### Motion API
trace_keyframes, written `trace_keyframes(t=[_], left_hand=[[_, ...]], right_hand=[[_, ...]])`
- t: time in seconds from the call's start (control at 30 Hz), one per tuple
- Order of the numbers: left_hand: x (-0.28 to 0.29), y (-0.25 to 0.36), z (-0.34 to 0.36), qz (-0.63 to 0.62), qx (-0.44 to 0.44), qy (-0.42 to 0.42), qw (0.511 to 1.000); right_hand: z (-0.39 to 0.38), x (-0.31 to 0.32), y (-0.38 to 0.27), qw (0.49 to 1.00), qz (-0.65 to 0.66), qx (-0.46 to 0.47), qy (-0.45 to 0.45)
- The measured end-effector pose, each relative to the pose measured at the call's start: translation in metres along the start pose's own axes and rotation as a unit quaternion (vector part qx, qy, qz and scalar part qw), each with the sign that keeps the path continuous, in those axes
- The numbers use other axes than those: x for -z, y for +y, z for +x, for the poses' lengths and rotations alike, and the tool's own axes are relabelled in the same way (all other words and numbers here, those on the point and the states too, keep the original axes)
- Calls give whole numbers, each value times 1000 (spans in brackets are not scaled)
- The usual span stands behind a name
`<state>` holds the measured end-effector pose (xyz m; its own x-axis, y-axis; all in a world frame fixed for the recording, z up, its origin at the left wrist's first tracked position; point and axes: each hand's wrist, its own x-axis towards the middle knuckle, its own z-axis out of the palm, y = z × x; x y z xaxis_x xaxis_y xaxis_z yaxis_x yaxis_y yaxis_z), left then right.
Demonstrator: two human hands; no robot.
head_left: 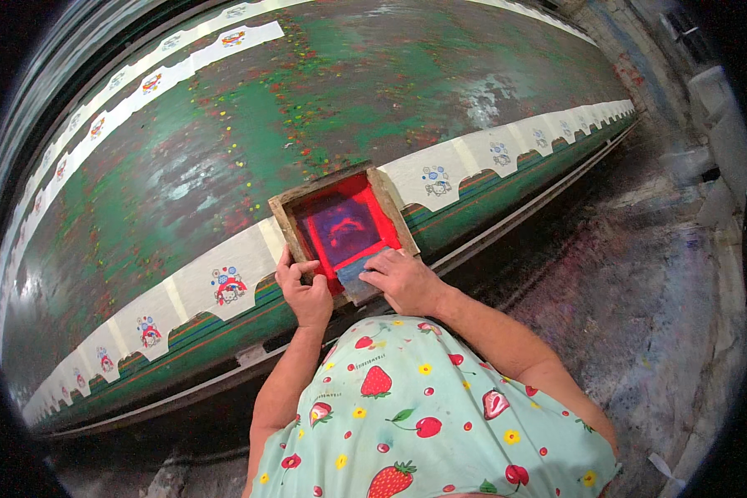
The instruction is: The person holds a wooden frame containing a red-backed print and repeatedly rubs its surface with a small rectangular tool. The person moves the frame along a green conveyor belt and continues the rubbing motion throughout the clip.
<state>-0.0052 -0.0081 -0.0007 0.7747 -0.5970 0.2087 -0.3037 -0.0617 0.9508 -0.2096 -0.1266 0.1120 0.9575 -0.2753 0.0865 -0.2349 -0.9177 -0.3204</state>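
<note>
A pale mint garment [440,398] — printed with red strawberries [376,382], cherries [428,427] and yellow flowers [511,436] — covers the torso.

frame [396,212] on nr strip [196,286], on desk [349,91]; l. hand [307,292] at frame's 7 o'clock, r. hand [402,280] at 4, far strip [192,62] at 10.

The screen [346,230] is red-and-purple, the mint garment [452,390] strawberry-patterned

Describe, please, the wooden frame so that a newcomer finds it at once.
Find the long green table, then the white strip along its near edge. On that strip, at the left hand and right hand, lies the wooden frame. Unlike the flat prints beside it, it has raised sides and red inside.
</note>
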Motion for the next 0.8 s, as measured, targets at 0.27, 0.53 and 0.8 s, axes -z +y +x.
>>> trace_keyframes(t=[0.27,0.53,0.8], left_hand=[[0,-2,2,23,0,-2,1000],[-27,28,-4,-8,-21,13,1000],[-144,63,-16,2,-43,3,999]], right_hand=[[-27,6,17,988,86,-79,100],[-73,2,67,938,212,-178,207],[-134,36,158,928,215,-181,245]])
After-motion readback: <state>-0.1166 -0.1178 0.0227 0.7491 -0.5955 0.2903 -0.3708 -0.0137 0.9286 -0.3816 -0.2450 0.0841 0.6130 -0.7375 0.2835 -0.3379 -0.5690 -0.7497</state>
